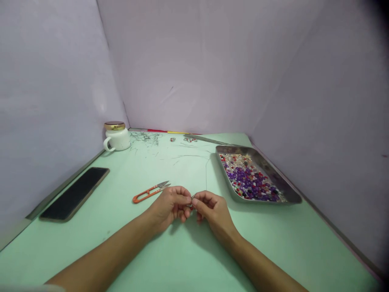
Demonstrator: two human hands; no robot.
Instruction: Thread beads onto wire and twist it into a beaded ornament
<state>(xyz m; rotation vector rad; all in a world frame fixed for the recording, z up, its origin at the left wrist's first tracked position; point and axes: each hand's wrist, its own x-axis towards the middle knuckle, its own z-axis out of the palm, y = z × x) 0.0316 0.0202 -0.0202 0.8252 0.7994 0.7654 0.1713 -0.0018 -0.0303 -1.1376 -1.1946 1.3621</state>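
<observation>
My left hand (170,207) and my right hand (213,211) meet over the middle of the table, thumbs and fingers pinched together. Between their fingertips is a small beaded piece (191,207) with a touch of red, mostly covered by the fingers. A thin dark wire (206,172) rises from behind my right hand toward the back of the table; where it ends in my fingers is hidden. Just left of my left hand lies a pair of orange thread snips (148,194), blades pointing right.
A metal tray (226,180) of purple, red, white and gold beads stands at right. Wire scraps (147,138) and small beaded pieces (190,139) lie at the back, beside long wires (209,140). A lidded white mug (118,139) and a phone (75,194) are at left.
</observation>
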